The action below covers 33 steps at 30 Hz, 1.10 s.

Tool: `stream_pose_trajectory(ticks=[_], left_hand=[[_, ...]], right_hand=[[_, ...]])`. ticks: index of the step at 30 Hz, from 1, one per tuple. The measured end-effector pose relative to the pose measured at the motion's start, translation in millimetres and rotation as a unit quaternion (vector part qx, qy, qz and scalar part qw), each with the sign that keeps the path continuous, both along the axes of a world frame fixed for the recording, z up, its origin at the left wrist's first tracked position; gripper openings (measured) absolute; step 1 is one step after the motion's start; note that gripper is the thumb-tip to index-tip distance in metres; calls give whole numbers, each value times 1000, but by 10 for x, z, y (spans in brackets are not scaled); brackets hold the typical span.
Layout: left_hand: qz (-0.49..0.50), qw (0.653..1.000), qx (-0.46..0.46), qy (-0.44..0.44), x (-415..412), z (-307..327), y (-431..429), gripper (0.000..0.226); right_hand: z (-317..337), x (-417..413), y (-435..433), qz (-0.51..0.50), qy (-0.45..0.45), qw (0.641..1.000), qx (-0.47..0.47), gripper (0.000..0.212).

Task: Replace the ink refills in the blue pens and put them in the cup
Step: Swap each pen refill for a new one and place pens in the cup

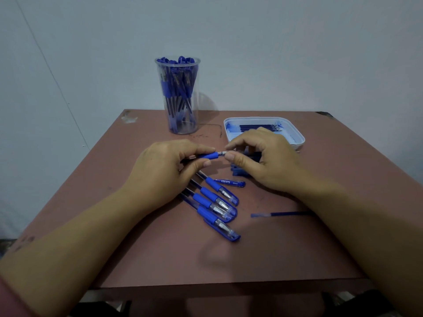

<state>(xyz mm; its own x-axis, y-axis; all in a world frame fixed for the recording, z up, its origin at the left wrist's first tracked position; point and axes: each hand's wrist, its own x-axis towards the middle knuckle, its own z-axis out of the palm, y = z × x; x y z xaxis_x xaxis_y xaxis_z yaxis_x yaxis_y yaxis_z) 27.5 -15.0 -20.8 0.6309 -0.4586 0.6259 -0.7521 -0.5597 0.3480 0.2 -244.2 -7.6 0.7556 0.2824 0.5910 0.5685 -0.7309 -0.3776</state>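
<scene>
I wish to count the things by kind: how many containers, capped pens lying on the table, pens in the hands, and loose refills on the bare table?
Containers: 2, the cup and the tray
Capped pens: 4
Held pen: 1
Loose refill: 1
Total: 8

A reddish-brown surface [160,259] is set against a plain, pale grey-blue wall [297,53]. Its far corners are chipped. The scene is dimly, evenly lit.
</scene>
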Motion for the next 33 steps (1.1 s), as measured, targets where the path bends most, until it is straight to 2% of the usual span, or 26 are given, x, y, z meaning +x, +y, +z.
stream_pose_trajectory(ticks=[9,14,20,25,29,33], left_hand=[[-3,1000,1,2,-22,16,11,28],[-3,1000,4,4,-24,12,18,27],[-12,1000,11,2,-25,5,13,29],[-12,1000,12,1,-22,9,19,30],[-16,1000,12,-4,-27,8,14,30],[-16,1000,11,-2,-19,8,10,30]], right_hand=[[32,5,19,17,46,999,19,2],[60,-49,25,12,69,997,38,13],[91,-96,85,5,98,995,31,3],[101,-143,93,-7,126,989,74,21],[106,-144,117,-10,131,990,51,9],[113,-185,123,1,149,984,93,15]])
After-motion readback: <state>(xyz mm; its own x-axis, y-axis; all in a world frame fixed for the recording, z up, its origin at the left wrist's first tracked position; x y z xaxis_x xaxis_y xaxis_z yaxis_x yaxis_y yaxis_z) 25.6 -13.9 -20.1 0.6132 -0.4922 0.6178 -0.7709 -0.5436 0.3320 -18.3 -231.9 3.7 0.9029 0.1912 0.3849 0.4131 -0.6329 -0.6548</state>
